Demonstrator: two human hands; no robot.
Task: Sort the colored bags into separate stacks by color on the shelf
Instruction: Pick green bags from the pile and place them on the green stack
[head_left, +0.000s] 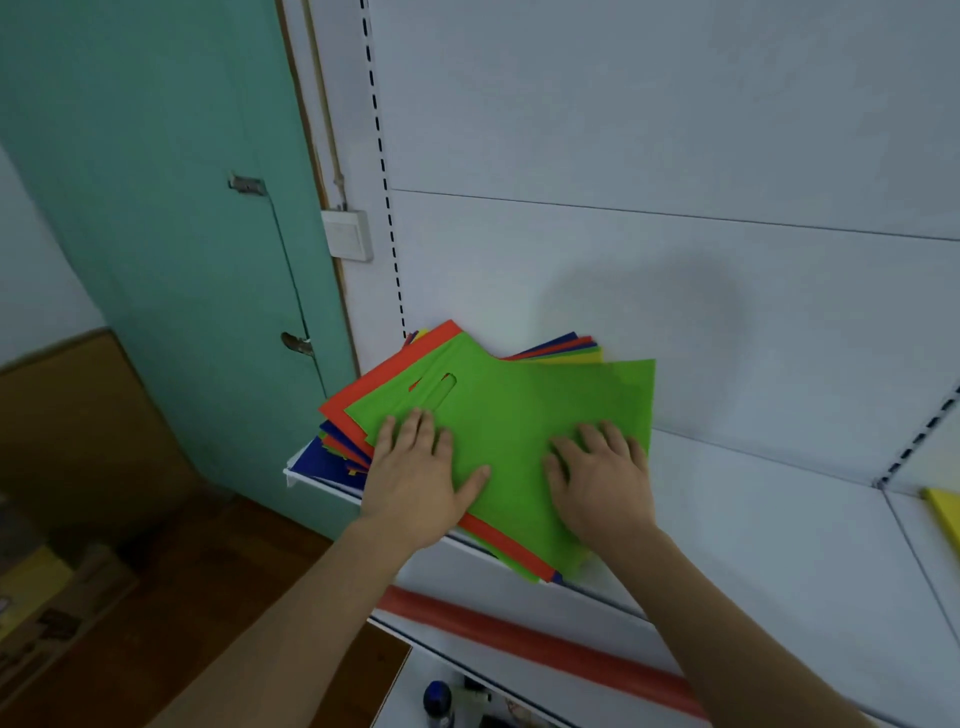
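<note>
both hands lie flat on one mixed pile of bags (395, 415) at the centre of the frame: the left hand (415, 467) with fingers straight and spread on the near left part of the top green bag (519, 415), the right hand (602, 478) likewise flat on its near right part, neither one curled round or pinching anything. pressing from both sides looks meant to steady the loose, fanned pile, or to ready the top sheet for sliding off, though which of the two cannot be told. the green bag lies askew, its cut-out handle slot (441, 389) toward the upper left, with an orange-red bag (363, 384) showing beneath it along the left and near edges, and blue, yellow and more red edges fanning out behind and below. the pile sits at the left end of a white shelf (753, 519), its near corner hanging over the front lip, so the sorting seems barely begun; the bare shelf to the right leaves room for the separate stacks. a yellow sheet (943, 514) at the right edge of the frame may be one such stack, but too little shows to say. a red foam tube (519, 639) runs along the shelf edge below. no brand, label or writing can be read on the bags or the shelf.
</note>
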